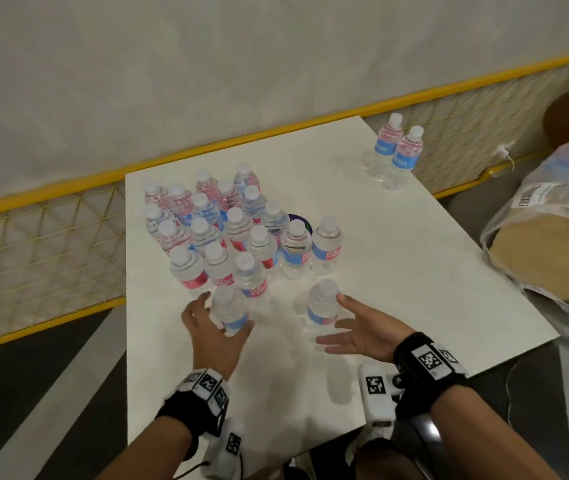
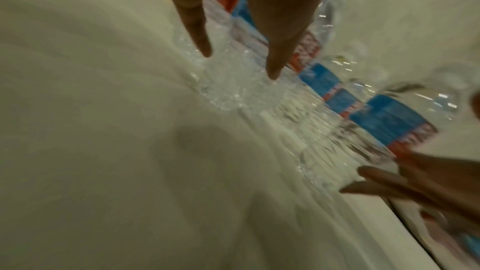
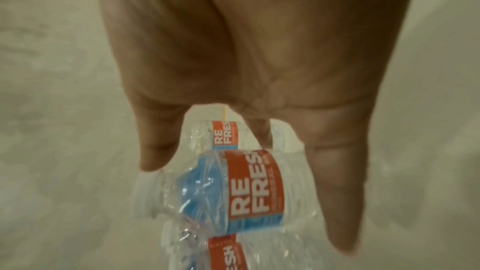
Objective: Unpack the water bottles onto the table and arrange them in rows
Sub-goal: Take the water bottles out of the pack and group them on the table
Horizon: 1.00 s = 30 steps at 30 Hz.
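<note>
Crowded bottle cluster mid-tabletop; two bottles at far corner; plastic pack off right edge. Left hand spread, loosely cupping near bottle; right hand spread, fingertip against lone bottle.

water bottles on table: 22 | left hand, right hand: 2 | plastic pack: 1

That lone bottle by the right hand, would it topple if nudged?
Probably, if pushed high: the bottle is tall, narrow and stands apart from the cluster, unbraced. It seems full, so likely heavy for its size. Tipped over, its round body would likely roll.
</note>
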Each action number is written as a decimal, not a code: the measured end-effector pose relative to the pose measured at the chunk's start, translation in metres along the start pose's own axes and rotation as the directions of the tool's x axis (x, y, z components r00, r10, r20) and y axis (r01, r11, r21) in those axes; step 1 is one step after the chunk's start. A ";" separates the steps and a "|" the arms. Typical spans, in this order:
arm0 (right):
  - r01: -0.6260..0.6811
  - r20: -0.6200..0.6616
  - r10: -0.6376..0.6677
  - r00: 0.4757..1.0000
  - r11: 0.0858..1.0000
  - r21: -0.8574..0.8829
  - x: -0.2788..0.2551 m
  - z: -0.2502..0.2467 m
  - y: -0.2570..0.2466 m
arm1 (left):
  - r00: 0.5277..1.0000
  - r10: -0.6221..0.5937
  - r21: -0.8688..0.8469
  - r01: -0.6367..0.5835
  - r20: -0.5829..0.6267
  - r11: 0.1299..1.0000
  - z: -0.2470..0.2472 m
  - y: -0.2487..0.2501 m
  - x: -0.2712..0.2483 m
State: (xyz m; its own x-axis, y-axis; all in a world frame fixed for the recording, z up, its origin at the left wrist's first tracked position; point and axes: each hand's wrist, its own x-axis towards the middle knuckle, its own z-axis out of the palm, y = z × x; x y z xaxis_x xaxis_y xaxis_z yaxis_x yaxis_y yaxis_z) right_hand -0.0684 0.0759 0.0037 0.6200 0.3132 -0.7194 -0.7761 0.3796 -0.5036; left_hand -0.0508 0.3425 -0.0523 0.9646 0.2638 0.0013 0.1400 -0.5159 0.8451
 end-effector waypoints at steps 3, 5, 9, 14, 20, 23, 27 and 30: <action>0.005 0.025 -0.011 1.000 0.971 0.237 0.009 0.012 0.005 | 0.968 -0.249 0.034 0.250 -0.018 0.968 -0.005 -0.011 0.016; 0.031 0.042 -0.044 0.998 0.960 0.277 0.016 0.027 0.007 | 0.973 -0.231 -0.004 0.231 -0.008 0.973 -0.004 -0.015 0.028; 0.107 -0.017 -0.108 0.994 0.929 0.354 0.040 0.050 0.006 | 0.963 -0.261 0.018 0.262 -0.064 0.965 -0.001 -0.011 0.043; 0.205 -0.114 -0.176 0.978 0.914 0.351 0.064 0.070 0.000 | 0.878 -0.477 0.050 0.478 -0.034 0.877 0.010 -0.001 0.041; 0.150 -0.115 -0.130 0.985 0.972 0.182 0.067 0.074 -0.009 | 0.738 -0.674 0.051 0.672 0.040 0.739 0.036 0.023 0.027; 0.033 -0.261 -0.060 0.964 0.994 -0.108 0.062 0.060 -0.022 | 0.598 -0.759 -0.041 0.792 0.258 0.610 0.054 0.026 0.030; 0.248 -0.494 -0.353 0.795 0.932 -0.266 0.060 0.021 -0.048 | 0.451 -0.704 -0.082 0.867 0.549 0.492 0.071 0.055 0.018; 0.337 -0.370 -0.489 0.790 0.850 -0.404 0.060 0.008 -0.066 | 0.424 -0.657 -0.108 0.879 0.624 0.464 0.085 0.088 0.012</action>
State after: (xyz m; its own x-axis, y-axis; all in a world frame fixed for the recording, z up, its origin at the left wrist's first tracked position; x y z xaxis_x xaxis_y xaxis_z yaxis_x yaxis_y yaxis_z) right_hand 0.0209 0.0767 -0.0017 0.8267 -0.2599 -0.4990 -0.4976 0.0763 -0.8640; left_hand -0.0076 0.2314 -0.0232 0.4562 -0.0578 -0.8880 0.8887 0.0806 0.4514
